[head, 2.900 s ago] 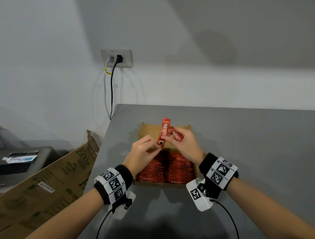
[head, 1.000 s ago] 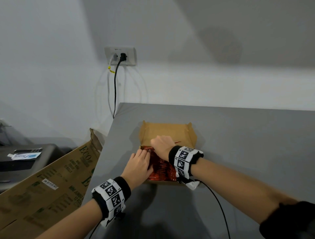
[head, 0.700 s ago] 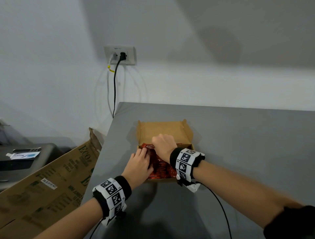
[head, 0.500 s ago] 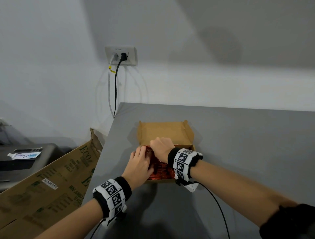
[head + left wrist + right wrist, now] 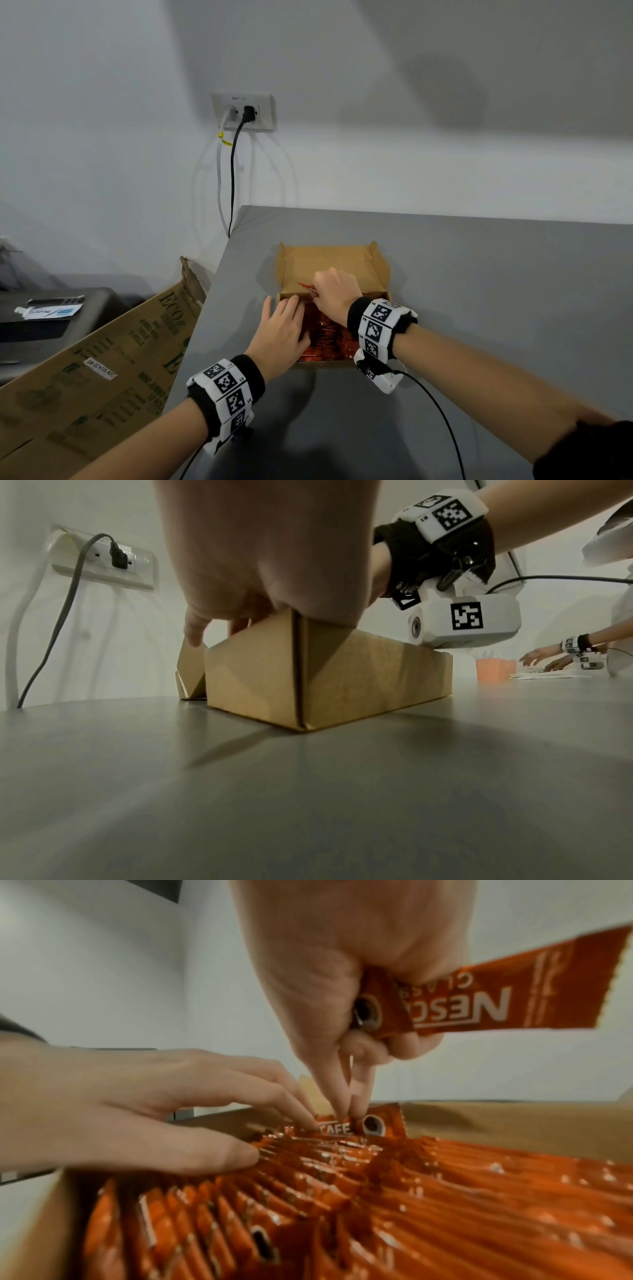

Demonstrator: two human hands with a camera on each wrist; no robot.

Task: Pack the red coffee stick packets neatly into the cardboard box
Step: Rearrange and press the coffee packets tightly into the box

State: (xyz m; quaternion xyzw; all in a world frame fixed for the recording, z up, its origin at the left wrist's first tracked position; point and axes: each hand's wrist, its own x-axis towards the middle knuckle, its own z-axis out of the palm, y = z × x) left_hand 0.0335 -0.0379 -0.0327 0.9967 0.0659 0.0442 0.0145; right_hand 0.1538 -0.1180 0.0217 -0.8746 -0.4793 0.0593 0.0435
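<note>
Your small brown cardboard box (image 5: 378, 274) sits open on the grey table (image 5: 496, 274), and its flaps stand up on the far side. Rows of shiny red coffee stick packets (image 5: 394, 1199) stand on edge inside it and fill the near part.

Your left hand (image 5: 279, 334) lies flat on the left side of the box. Its straight fingers (image 5: 219, 1153) press on the tops of the packed sticks.

Your right hand (image 5: 334, 294) reaches into the far part of the box. Your thumb and first finger pinch one red packet (image 5: 369, 1123) that stands at the far end of the row. Your other fingers curl round a second red packet (image 5: 496, 999), which sticks out to the right.
</note>
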